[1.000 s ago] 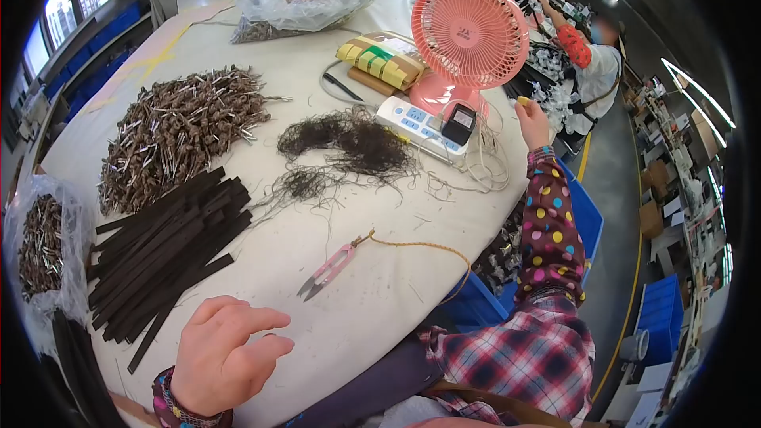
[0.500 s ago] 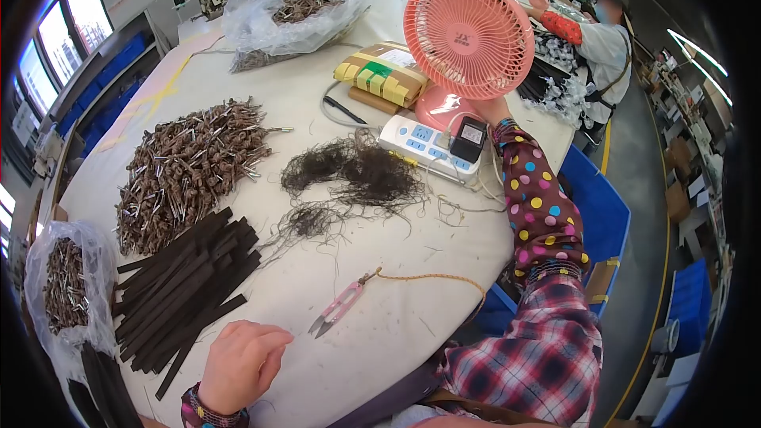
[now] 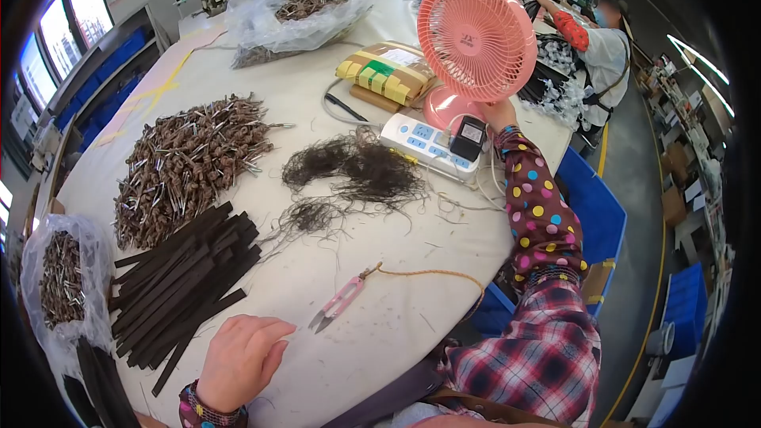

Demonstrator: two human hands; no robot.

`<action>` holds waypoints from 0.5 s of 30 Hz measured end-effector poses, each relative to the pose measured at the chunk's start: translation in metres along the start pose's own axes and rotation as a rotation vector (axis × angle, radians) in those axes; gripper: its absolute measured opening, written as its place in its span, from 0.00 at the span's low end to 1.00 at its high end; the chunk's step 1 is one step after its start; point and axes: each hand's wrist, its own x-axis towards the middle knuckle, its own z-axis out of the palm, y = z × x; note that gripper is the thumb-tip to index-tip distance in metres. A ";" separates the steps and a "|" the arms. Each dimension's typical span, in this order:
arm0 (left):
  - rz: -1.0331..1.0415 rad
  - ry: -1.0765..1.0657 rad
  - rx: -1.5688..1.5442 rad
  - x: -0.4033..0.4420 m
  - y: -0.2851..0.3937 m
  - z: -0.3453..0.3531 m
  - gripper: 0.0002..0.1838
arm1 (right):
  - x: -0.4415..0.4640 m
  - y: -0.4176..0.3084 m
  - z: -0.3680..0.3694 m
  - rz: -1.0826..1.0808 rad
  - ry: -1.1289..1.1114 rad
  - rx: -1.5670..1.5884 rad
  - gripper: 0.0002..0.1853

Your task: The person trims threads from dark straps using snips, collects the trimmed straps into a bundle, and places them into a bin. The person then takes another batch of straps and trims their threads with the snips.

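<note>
The right hand [image 3: 499, 114] is just below the upright fan's [image 3: 476, 38] head, grip unclear, the half-open left hand [image 3: 242, 362] well apart.

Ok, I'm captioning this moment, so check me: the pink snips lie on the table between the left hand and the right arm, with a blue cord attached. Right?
Only the colour is off: the head view shows that the cord attached to the pink snips is yellow-orange, not blue.

Pink fan [image 3: 476, 38] (round-headed), upright, on white table [image 3: 396, 317]
</note>
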 end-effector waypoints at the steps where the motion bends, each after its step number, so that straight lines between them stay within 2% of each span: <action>1: -0.001 0.004 0.000 0.000 0.001 0.000 0.17 | -0.001 -0.004 -0.002 0.016 -0.006 -0.014 0.28; 11: -0.019 -0.002 -0.023 0.000 0.005 0.000 0.17 | 0.008 0.014 -0.001 -0.058 -0.043 -0.016 0.29; 15: -0.024 -0.002 -0.019 0.000 0.003 0.001 0.16 | 0.018 0.024 0.005 -0.153 -0.069 -0.001 0.28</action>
